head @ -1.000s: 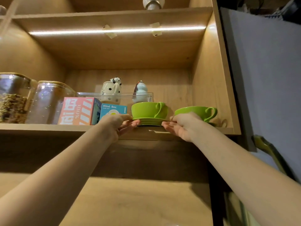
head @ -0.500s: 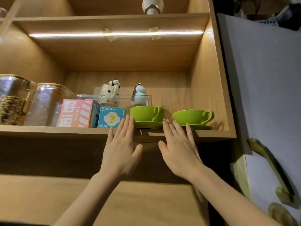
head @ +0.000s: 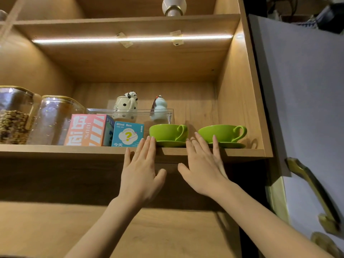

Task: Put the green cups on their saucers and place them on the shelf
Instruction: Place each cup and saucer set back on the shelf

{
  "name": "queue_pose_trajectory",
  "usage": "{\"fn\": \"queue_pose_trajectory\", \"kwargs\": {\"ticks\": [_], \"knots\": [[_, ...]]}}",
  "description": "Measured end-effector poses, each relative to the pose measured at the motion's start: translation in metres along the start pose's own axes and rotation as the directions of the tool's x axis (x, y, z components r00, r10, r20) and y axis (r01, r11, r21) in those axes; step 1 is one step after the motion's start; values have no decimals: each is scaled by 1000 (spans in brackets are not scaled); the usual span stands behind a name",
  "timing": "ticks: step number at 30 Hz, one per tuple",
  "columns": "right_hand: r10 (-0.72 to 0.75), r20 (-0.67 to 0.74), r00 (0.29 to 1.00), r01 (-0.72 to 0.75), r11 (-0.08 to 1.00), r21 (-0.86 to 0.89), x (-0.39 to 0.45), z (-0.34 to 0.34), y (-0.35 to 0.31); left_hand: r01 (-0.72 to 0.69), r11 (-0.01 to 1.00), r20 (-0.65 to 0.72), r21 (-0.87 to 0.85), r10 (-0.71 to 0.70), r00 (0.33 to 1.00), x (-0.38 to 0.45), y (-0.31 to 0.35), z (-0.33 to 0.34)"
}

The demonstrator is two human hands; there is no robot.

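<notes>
Two green cups stand on green saucers on the wooden shelf (head: 55, 148). The left cup (head: 166, 132) sits on its saucer (head: 170, 143); the right cup (head: 222, 133) sits on its saucer (head: 230, 145) nearer the cabinet's right wall. Both handles point right. My left hand (head: 142, 172) is flat and empty below the shelf edge, its fingertips just left of the left saucer. My right hand (head: 203, 164) is also spread and empty, fingertips reaching up between the two saucers. Neither hand holds anything.
On the shelf to the left stand a blue "Blind Box" carton (head: 127, 134), a pink striped box (head: 87, 130) and two glass jars (head: 54, 120). Behind the cups is a clear tray (head: 130, 112) with two figurines. The open grey cabinet door (head: 301, 94) hangs at the right.
Both hands have let go of the left saucer and drawn back down below the shelf edge with fingers spread. The left cup and saucer stay on the shelf.
</notes>
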State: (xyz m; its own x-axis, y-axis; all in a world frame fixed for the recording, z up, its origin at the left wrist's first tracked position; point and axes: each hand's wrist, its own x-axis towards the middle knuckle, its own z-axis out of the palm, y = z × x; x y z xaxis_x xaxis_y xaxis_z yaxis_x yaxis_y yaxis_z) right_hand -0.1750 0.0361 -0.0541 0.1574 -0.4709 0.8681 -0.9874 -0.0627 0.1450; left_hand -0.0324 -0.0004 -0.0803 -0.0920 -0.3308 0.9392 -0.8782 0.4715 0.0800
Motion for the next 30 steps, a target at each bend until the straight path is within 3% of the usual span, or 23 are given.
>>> {"fn": "queue_pose_trajectory", "kwargs": {"ticks": [4, 7, 22, 30], "knots": [[15, -48, 999, -12, 997, 73, -10, -4, -1, 43, 995, -20, -95, -46, 999, 5, -6, -5], [-51, -103, 993, 64, 990, 128, -22, -3, -6, 62, 993, -9, -98, -63, 998, 7, -9, -4], [-23, -64, 998, 29, 996, 82, -9, 0, -8, 10, 980, -22, -201, -15, 1000, -2, 3, -7], [-10, -18, 1000, 11, 999, 51, 1, -4, -3, -47, 996, -83, -73, 41, 996, -8, 12, -3]]}}
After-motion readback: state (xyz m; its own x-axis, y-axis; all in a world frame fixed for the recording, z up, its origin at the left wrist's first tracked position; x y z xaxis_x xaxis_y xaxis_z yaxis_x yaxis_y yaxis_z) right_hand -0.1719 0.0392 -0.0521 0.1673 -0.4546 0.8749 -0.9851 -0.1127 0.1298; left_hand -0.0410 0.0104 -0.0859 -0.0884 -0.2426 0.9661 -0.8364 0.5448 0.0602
